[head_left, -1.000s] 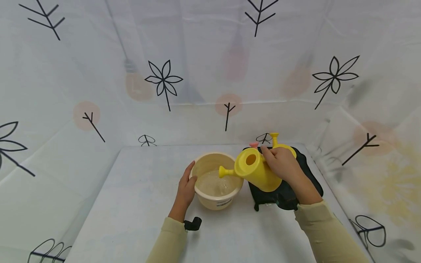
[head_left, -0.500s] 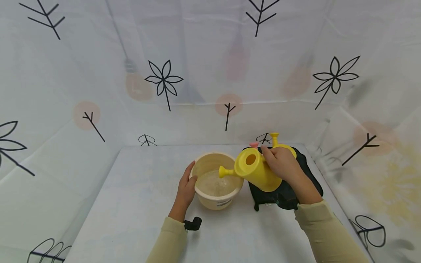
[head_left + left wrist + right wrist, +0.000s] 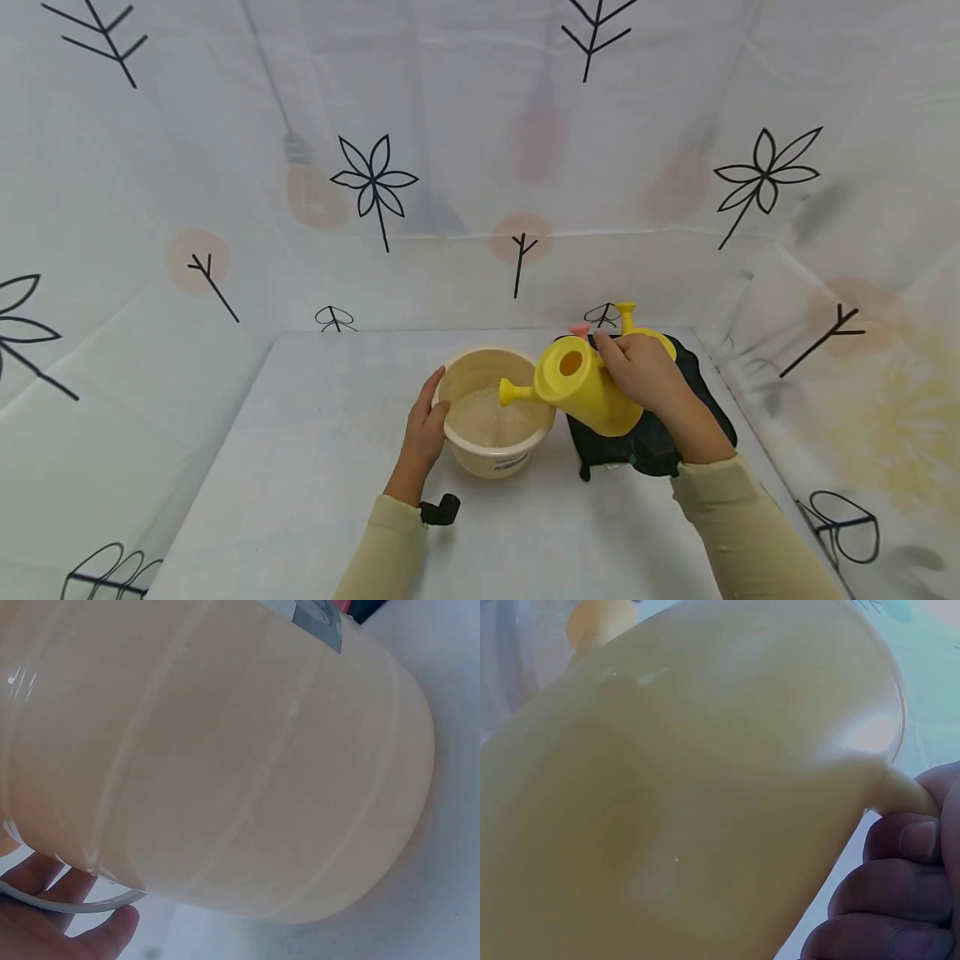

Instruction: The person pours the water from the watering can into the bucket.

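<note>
A cream plastic bucket (image 3: pixel 487 462) stands on the table, its open mouth tilted toward the head camera. My left hand (image 3: pixel 425 429) holds its left rim; in the left wrist view, fingers (image 3: pixel 71 889) and thumb lie about the thin curved handle (image 3: pixel 82 906). A yellow watering can (image 3: pixel 600 404) is tipped left in my right hand (image 3: pixel 643 372), its spout over the bucket's mouth. Faint ripples show in the bucket under the spout. In the right wrist view my fingers (image 3: pixel 885 892) curl round the can's handle (image 3: pixel 904 796).
A black cloth (image 3: pixel 600 450) lies on the white table (image 3: pixel 315 467) at the right, beneath the can. Behind the right hand are a second yellow watering can (image 3: pixel 660 337) and a small pink piece (image 3: pixel 578 330). Patterned white sheets (image 3: pixel 465 167) enclose the table's back and sides.
Both hands, the bucket and the watering can keep their places. The splash inside the bucket looks fainter now.
</note>
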Tool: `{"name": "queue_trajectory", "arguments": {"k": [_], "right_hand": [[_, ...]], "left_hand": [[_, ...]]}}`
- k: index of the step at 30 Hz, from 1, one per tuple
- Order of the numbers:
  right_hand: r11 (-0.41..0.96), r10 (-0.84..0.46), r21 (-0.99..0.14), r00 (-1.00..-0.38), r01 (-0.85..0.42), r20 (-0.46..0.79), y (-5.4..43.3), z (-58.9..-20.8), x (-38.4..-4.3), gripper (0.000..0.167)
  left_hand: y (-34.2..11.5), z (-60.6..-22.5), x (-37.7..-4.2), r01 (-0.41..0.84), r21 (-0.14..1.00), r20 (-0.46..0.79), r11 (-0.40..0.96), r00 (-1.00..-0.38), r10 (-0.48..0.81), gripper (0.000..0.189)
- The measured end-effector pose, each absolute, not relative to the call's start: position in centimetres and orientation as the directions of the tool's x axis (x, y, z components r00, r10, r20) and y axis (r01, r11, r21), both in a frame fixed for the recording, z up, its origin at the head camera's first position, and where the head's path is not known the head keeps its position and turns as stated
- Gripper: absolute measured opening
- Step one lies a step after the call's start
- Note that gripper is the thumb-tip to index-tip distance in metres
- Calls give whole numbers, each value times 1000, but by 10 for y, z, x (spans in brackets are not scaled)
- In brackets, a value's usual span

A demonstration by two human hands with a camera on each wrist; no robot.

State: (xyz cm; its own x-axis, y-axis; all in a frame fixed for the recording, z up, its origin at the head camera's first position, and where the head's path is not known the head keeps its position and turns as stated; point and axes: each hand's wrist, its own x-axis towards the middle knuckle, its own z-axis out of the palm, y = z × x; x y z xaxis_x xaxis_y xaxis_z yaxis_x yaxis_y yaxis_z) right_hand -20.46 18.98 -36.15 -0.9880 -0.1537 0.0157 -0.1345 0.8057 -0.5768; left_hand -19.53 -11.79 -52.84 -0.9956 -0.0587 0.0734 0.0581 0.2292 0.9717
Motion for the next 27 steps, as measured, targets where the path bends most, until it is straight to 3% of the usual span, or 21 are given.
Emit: {"name": "queue_trajectory", "arguments": {"k": [27], "right_hand": [[817, -166, -558, -986, -145, 13, 188, -358, -204, 64]], "left_hand": [[-117, -526, -195, 40, 978, 52, 203, -997, -54, 54]]}}
